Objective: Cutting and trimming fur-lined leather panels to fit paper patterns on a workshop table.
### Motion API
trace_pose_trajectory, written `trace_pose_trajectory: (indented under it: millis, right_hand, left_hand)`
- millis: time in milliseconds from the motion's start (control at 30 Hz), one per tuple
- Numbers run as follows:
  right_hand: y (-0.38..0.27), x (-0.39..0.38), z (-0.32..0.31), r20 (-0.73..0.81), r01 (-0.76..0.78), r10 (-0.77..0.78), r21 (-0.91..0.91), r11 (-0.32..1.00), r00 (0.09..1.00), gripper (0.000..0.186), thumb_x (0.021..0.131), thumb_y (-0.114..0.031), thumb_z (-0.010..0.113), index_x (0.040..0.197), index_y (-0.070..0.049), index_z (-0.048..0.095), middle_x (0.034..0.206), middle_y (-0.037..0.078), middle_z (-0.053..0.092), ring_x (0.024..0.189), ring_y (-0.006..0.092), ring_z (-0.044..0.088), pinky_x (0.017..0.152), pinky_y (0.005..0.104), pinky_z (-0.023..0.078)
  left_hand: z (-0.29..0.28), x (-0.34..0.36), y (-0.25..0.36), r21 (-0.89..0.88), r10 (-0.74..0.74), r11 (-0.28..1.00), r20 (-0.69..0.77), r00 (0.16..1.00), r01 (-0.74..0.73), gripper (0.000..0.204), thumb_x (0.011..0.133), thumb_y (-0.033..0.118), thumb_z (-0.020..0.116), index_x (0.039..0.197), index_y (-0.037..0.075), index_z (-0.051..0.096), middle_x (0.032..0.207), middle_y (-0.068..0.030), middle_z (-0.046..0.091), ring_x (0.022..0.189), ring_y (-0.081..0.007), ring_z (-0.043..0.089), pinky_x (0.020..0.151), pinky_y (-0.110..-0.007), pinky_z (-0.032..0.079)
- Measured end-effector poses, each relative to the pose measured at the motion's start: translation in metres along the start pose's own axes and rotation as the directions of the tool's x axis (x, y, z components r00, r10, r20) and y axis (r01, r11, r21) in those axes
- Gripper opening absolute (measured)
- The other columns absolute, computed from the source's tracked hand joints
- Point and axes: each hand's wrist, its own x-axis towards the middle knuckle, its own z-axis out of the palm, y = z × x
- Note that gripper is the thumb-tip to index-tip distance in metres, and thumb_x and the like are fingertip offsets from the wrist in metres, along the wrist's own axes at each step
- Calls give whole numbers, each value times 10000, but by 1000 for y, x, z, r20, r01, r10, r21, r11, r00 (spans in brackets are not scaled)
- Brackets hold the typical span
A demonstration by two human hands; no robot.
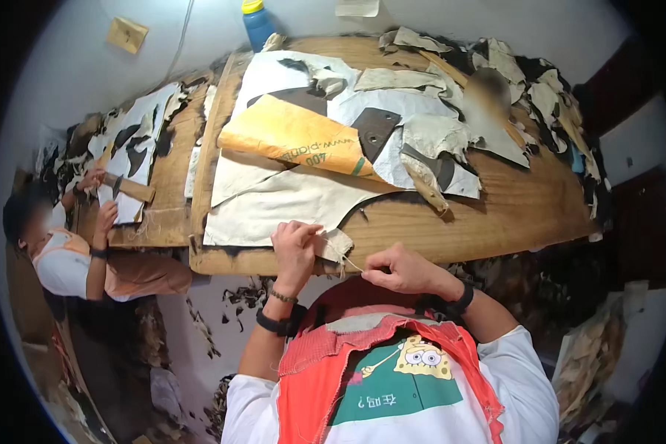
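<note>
At the table's front edge, my left hand point(294, 255) pinches a small cream scrap of hide point(336, 246). A thin pale strand point(354, 263) runs taut from the scrap to my right hand point(403, 270), whose fingers are closed on its end. Whether the strand is thread or a thin strip of hide, I cannot tell. Just behind my left hand a large cream hide piece point(263, 214) lies flat. Across that piece rests a folded orange-yellow paper point(281, 132).
Hide scraps point(433, 137) and a dark pattern piece point(376, 132) lie on the wooden table point(510, 203). A blue bottle point(258, 28) stands at the back. On the left, a co-worker point(70, 255) handles a blade at another table. Scraps point(240, 300) litter the floor.
</note>
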Motion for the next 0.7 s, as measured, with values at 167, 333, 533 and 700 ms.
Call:
trace_pose_trajectory:
  millis: [167, 333, 533, 700]
  right_hand:
    - [-8, -7, -7, -190, -49, 29, -104, 993, 981, 269, 884, -281, 625, 775, -35, 640, 640, 197, 574, 554, 345, 573, 557, 413, 443]
    - [8, -16, -12, -260, -40, -19, -219, 975, 965, 288, 881, -292, 628, 758, -32, 618, 636, 199, 569, 552, 348, 573, 557, 425, 447]
    - [46, -49, -159, -420, -292, 153, -289, 912, 894, 185, 913, -205, 583, 958, -30, 619, 879, 185, 661, 777, 370, 632, 706, 415, 512]
    - [73, -73, -380, -817, -816, -27, -576, 53, 576, 152, 903, -73, 537, 1030, -6, 589, 869, 225, 635, 819, 409, 645, 694, 517, 521]
  left_hand:
    - [-2, 0, -1, -23, 178, 984, 77, 981, -177, 206, 692, 25, 688, 803, 172, 779, 786, -16, 624, 828, -246, 537, 792, -368, 395]
    - [6, 8, 1, -46, 57, 998, 75, 996, -54, 138, 636, -41, 605, 619, 90, 643, 740, -32, 642, 797, -254, 532, 762, -376, 410]
    - [-4, -8, 11, -9, -59, 998, 51, 997, 59, 128, 779, 33, 663, 865, 118, 704, 927, -48, 685, 961, -275, 566, 935, -433, 371]
    - [15, -41, 38, 354, 48, 933, 68, 997, -69, 480, 944, 223, 594, 1378, 37, 508, 1440, -170, 504, 1418, -344, 378, 1193, -559, 102]
